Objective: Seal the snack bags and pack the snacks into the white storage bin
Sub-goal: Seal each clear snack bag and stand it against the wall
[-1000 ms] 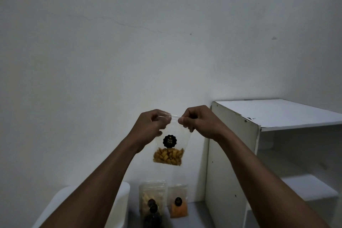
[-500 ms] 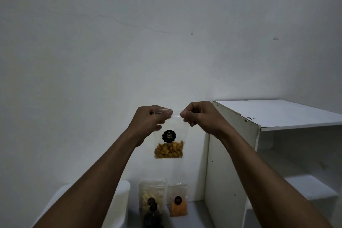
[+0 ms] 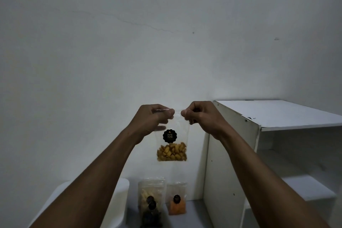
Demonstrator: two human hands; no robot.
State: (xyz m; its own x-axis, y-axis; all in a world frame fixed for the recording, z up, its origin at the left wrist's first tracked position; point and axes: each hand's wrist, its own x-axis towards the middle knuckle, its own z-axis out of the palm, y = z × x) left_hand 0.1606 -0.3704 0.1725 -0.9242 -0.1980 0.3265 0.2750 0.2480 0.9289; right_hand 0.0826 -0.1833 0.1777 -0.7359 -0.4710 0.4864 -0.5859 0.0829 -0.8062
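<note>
Standing at the right is one white shelf unit (image 3: 240,153), and one white storage bin (image 3: 121,201) is showing at the lower left, partly behind the left forearm. Three snack bags are in view: two are standing on the bench (image 3: 194,214) against the wall, a pale one (image 3: 150,196) and an orange one (image 3: 176,201), between bin and shelf unit. The third bag (image 3: 172,140), holding yellow snacks, is hanging in the air, its top edge pinched between the left hand (image 3: 153,118) and right hand (image 3: 199,116).
</note>
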